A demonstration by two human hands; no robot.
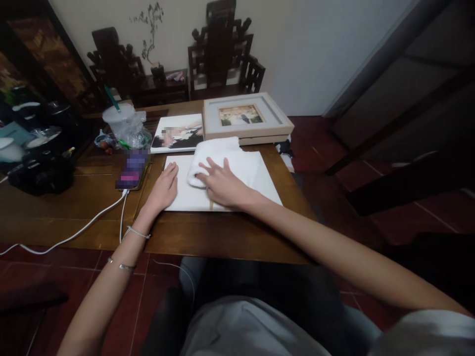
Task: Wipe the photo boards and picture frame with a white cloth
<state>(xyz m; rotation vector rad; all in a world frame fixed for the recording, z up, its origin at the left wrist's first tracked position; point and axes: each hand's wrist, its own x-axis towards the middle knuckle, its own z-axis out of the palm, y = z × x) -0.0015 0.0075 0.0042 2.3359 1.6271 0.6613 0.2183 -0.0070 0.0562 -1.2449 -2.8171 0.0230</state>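
A flat white board or canvas lies on the wooden table in front of me. A folded white cloth rests on its far part. My right hand lies on the near end of the cloth, fingers spread, pressing it onto the board. My left hand lies flat with fingers together on the board's left edge, holding nothing.
Behind the board lie a photo print and a framed picture. To the left are a phone on a white cable, a plastic cup in a bag and dark gear. Carved chairs stand at the wall.
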